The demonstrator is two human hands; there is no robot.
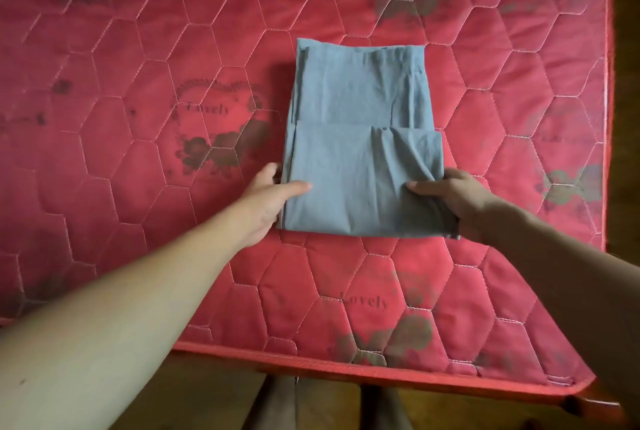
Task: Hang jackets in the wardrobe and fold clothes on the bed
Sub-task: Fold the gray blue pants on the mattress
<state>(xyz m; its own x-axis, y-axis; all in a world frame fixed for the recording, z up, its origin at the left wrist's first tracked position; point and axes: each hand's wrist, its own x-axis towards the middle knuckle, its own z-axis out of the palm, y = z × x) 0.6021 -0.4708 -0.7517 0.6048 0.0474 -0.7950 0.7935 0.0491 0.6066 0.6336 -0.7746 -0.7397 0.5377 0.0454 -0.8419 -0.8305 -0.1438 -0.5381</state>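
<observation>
A grey-blue garment [360, 138] lies folded into a rectangle on the red quilted mattress [138, 48], its near part doubled over the far part. My left hand [266, 201] grips the garment's near left edge, thumb on top and fingers tucked under the cloth. My right hand [453, 197] grips the near right corner the same way, thumb lying across the top of the fabric. No jacket or wardrobe is in view.
The mattress bears dark flower prints and the word "Lovely". Its near edge [346, 370] and right edge [607, 118] are in sight, with a dark wooden floor [207, 402] beyond them. My legs show below the near edge.
</observation>
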